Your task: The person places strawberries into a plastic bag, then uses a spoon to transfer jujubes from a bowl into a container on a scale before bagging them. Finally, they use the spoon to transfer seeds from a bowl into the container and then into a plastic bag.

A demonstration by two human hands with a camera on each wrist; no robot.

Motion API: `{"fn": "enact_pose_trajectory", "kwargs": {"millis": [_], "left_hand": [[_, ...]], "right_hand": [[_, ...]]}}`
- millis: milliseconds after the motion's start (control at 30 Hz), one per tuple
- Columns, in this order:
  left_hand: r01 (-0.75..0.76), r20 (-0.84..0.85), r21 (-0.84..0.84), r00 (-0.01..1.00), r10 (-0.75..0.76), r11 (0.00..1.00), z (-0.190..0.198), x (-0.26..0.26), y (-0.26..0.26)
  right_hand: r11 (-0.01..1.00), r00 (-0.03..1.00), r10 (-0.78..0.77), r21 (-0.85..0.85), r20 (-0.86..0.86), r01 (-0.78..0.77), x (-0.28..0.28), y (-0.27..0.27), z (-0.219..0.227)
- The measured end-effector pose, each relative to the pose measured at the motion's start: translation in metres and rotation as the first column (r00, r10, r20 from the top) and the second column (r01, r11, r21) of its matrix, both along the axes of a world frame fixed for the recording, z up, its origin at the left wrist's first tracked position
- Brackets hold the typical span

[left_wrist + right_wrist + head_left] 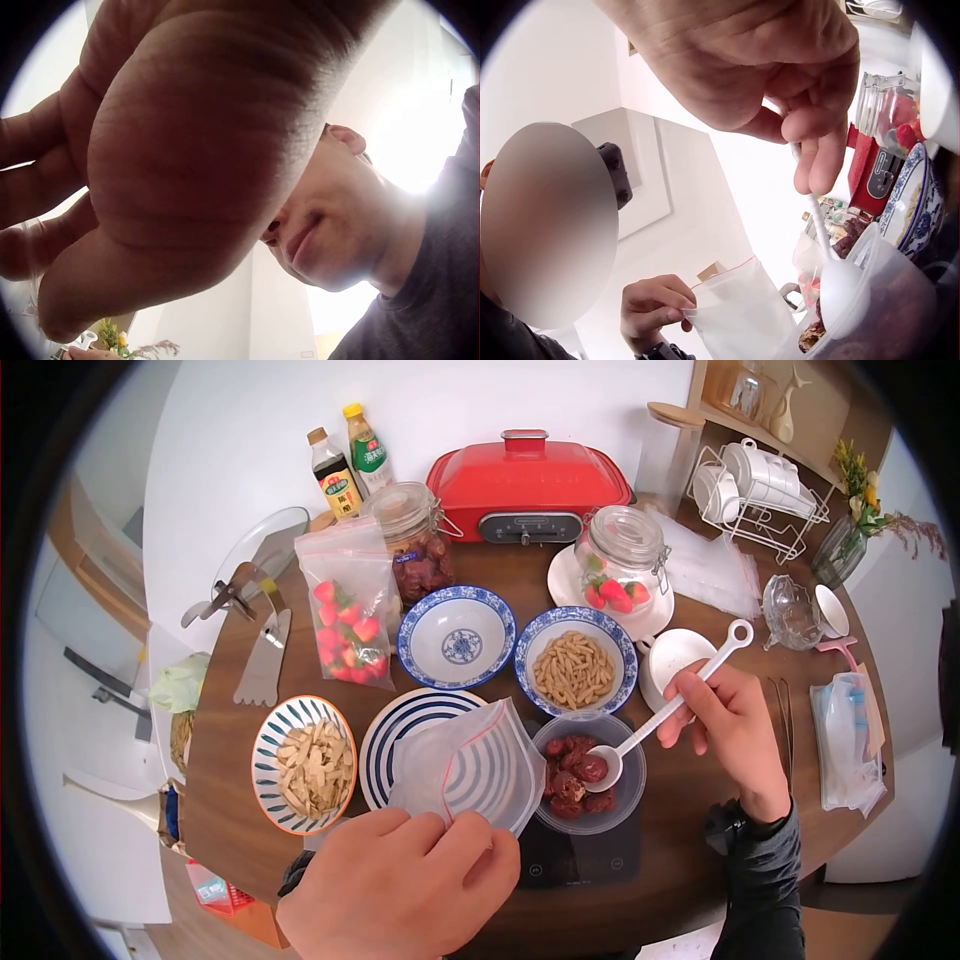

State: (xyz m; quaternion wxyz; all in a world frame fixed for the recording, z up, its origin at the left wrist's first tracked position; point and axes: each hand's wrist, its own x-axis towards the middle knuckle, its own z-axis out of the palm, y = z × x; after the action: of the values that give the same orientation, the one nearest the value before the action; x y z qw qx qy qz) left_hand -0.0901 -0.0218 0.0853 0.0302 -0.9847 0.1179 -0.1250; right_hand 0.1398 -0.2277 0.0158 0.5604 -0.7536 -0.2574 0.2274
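Observation:
My left hand (400, 880) pinches the edge of a clear zip bag (510, 765) with a red seal line, held over the blue-striped plate (378, 745). The bag's mouth gapes beside a clear plastic tub (637, 800). Dark red dried dates (568, 787) lie in the tub, which stands on a black kitchen scale (560, 865). My right hand (728, 725) grips a long white spoon (655, 722) by its handle. The bowl of the spoon is down among the dates, with one date in or against it. In the right wrist view, the spoon (841, 296) dips inside the tub's rim.
Behind the tub are a patterned bowl of pale, slender pieces (572, 672) and an unfilled patterned bowl (420, 630). A bowl of pale slices (315, 765) sits left. Strawberry bag (345, 630), glass jars (625, 550), white cup (660, 670) and red cooker (525, 475) stand farther back.

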Motion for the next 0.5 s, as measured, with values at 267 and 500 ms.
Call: {"fn": "enact_pose_trajectory", "kwargs": {"millis": [267, 500], "left_hand": [[0.042, -0.028, -0.026, 0.999, -0.043, 0.999, -0.002, 0.006, 0.001], [0.056, -0.020, -0.055, 0.998, -0.057, 0.997, -0.003, 0.011, -0.001]], "right_hand": [[0.942, 0.983, -0.173, 0.301, 0.059, 0.148, -0.012, -0.007, 0.010], [0.919, 0.984, -0.025, 0.391, 0.178, -0.048, -0.048, -0.016, 0.025]]}}
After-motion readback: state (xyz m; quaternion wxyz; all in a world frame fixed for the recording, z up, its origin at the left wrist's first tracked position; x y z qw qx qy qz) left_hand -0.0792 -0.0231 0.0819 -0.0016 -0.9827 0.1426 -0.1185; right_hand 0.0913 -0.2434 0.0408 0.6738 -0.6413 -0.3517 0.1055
